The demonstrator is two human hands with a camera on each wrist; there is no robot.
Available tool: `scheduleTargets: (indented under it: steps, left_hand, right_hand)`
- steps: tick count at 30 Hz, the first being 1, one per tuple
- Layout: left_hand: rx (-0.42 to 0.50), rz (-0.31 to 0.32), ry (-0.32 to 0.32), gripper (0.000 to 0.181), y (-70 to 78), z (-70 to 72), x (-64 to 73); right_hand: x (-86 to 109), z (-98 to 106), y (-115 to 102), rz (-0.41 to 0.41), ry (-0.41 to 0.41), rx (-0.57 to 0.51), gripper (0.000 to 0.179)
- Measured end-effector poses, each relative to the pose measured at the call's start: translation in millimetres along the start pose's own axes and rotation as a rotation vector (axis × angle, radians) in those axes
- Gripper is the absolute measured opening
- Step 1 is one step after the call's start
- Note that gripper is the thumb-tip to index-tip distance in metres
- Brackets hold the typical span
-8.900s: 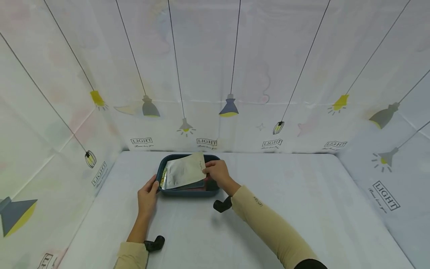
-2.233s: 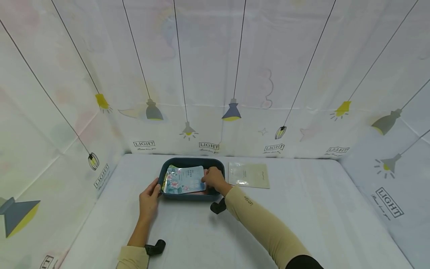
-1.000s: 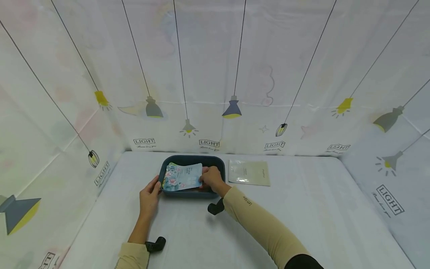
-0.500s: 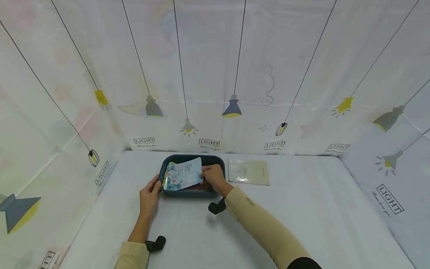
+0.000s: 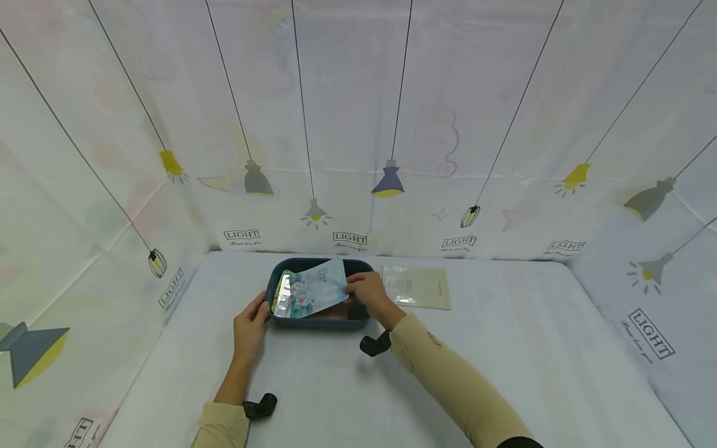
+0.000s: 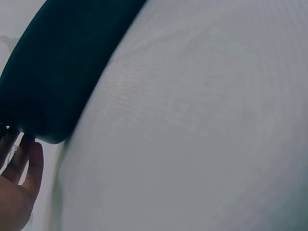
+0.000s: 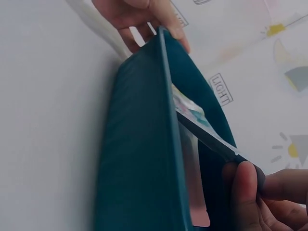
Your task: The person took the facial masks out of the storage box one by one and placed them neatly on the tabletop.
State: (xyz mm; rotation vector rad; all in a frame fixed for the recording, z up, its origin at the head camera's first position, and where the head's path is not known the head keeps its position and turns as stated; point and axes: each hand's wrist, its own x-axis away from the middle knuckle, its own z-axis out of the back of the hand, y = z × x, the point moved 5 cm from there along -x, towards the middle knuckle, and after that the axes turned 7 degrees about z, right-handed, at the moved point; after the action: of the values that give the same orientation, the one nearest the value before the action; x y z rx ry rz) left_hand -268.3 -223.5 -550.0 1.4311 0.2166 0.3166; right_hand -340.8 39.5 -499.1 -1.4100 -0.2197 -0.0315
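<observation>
In the head view, my right hand (image 5: pixel 372 295) pinches the right edge of a light-blue sheet mask packet (image 5: pixel 322 289) printed with flowers. Its right end is raised, while the silvery left end slants down into a dark teal bin (image 5: pixel 316 323). The right wrist view has the thumb and fingers (image 7: pixel 246 180) closed on the packet's edge above the opening. My left hand (image 5: pixel 249 326) grips the bin's left end, with its thumb over the rim in the right wrist view. A pinkish packet (image 7: pixel 197 202) lies inside, partly covered, and a yellow-green one (image 5: pixel 276 302) peeks out at the left.
A beige packet (image 5: pixel 417 287) with a silvery end lies flat on the white table (image 5: pixel 504 354), right of the bin. Behind rises a white backdrop (image 5: pixel 347 124) printed with hanging lamps.
The beige packet, earlier in my right hand over the bin, now lies on the table. Since then the right hand has taken the flowered packet and lifted its right end. The left hand stays.
</observation>
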Motion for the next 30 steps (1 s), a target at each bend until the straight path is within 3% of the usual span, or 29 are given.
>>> scheduleTargets:
  steps: [12, 30]
  left_hand:
    - [0.01, -0.005, 0.003, 0.043, 1.9, 0.6, -0.2]
    - [0.011, -0.018, -0.007, 0.043, -3.1, 1.0, -2.6]
  right_hand:
    - [5.0, 27.7, -8.7, -0.032, 0.006, -0.067, 0.029]
    - [14.7, 98.9, -12.1, 0.0, 0.0, -0.099, 0.034]
